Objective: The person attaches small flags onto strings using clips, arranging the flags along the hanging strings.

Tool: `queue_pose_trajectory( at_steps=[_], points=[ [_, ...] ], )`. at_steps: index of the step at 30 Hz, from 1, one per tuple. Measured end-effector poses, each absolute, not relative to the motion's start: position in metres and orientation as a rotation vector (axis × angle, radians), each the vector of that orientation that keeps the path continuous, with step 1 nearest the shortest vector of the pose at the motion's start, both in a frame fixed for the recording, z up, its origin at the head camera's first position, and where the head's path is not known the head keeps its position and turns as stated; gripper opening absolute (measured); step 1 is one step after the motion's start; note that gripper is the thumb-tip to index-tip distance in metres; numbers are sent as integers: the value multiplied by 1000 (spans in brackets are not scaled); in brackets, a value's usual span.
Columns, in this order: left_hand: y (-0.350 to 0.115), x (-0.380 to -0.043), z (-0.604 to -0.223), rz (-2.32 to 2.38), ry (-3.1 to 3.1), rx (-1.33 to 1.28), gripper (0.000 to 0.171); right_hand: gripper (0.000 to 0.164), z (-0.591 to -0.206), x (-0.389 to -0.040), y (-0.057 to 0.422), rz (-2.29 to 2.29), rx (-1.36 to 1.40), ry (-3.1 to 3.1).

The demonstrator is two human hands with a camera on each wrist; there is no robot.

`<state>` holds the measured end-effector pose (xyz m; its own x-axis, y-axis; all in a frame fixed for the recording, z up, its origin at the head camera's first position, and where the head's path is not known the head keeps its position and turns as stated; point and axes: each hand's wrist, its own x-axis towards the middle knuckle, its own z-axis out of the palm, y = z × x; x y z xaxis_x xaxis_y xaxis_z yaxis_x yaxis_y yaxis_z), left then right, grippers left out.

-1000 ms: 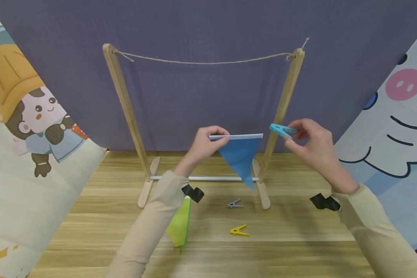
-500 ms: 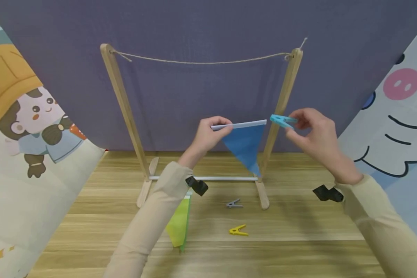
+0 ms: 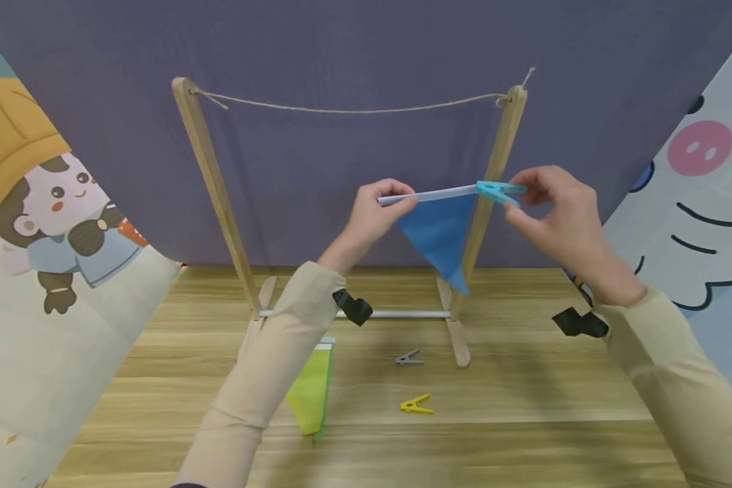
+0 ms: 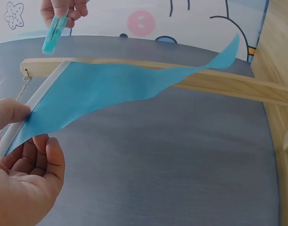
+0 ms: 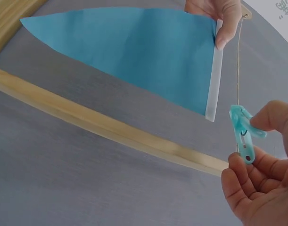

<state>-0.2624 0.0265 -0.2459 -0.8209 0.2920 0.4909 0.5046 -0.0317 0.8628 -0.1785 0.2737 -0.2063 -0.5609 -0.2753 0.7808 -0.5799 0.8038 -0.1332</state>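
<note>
My left hand [image 3: 373,215] pinches the white top band of a blue triangular pennant [image 3: 440,232] near its left end, and the pointed end hangs down. Between thumb and fingers of my right hand [image 3: 566,220] is a turquoise clothespin [image 5: 243,134], held by its handles. The pin lies across the pennant's right corner in the head view, but both wrist views show a gap between them. Above both hands a thin string [image 3: 354,110] runs between two wooden posts, slightly sagging, with nothing hanging from it.
The wooden stand has a left post [image 3: 212,177], a right post [image 3: 505,142] and a white crossbar [image 3: 402,314] low down. On the table lie a grey clothespin [image 3: 409,358], a yellow clothespin [image 3: 416,404] and yellow and green pennants [image 3: 310,392], partly behind the left sleeve.
Both hands have risen. The pennant has moved up and right, its band now tilting upward to the right, closer to the clothespin. The things on the table have stayed put.
</note>
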Motion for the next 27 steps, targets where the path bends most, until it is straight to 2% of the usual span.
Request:
queue_pose_trajectory(
  at_steps=[27],
  points=[
    [39, -269, -208, -2181, -1955, -616, 15, 25, -161, -184, 274, 433, 539, -2220]
  ],
)
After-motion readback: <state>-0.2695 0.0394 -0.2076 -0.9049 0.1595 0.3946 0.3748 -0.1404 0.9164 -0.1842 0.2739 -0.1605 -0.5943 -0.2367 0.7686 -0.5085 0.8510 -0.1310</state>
